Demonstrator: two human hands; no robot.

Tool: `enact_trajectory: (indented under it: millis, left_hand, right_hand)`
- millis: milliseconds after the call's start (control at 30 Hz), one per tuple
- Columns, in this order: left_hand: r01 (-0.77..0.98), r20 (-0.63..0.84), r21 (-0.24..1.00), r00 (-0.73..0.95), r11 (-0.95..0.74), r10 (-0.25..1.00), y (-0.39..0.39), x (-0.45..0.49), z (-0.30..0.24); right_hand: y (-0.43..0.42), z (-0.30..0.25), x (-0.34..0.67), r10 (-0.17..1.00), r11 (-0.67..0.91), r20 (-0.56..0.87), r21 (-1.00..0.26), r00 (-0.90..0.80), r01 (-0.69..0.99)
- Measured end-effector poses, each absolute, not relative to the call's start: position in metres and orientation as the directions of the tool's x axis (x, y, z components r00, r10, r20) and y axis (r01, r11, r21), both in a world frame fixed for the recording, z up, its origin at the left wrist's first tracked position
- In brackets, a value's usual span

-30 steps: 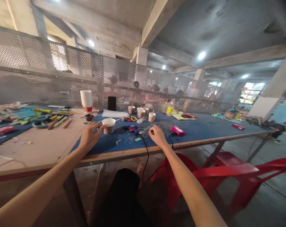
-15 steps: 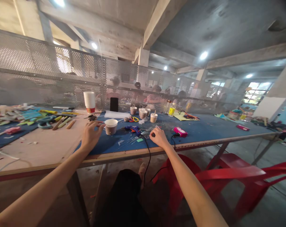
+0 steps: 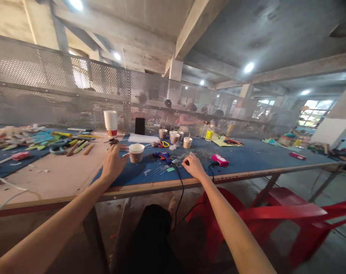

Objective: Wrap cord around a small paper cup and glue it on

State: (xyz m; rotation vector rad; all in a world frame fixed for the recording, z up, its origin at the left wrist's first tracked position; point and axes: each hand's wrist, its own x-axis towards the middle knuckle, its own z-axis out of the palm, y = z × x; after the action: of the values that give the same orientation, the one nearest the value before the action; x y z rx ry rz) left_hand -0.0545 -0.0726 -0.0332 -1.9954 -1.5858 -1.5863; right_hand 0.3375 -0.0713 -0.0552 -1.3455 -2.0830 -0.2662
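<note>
Hovering wide open just beside the brown paper cup (image 3: 136,153) is the left hand (image 3: 113,164); the right hand (image 3: 192,166) is lying curled, hold unclear.

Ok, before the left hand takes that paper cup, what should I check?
1. Paper cup upright on the blue mat: ok.
2. Left hand open beside the cup: ok.
3. Cup's contents: cannot tell.
4. Glue gun apart from the cup: ok.
5. Right hand grip: cannot tell.
6. Black cable hangs off the table by the right hand: not ok, could snag.
</note>
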Motion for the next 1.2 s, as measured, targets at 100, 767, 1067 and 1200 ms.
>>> enact_trajectory:
  millis: [100, 767, 1067, 1200]
  left_hand:
    - [0.773, 0.769, 0.488, -0.163, -0.404, 0.618, -0.076, -0.055, -0.031]
    - [0.543, 0.656, 0.72, -0.331, -0.431, 0.678, -0.081, -0.061, -0.022]
    - [0.26, 0.473, 0.879, -0.359, -0.4, 0.805, -0.075, -0.069, -0.022]
    - [0.303, 0.505, 0.859, -0.368, -0.412, 0.781, -0.079, -0.065, -0.019]
  right_hand:
    - [-0.072, -0.055, 0.337, 0.742, 0.456, 0.613, -0.165, -0.271, 0.875]
    - [-0.074, -0.054, 0.336, 0.747, 0.453, 0.61, -0.175, -0.265, 0.874]
    - [-0.074, -0.055, 0.336, 0.758, 0.442, 0.599, -0.184, -0.256, 0.878]
    - [-0.074, -0.055, 0.337, 0.756, 0.444, 0.601, -0.183, -0.258, 0.877]
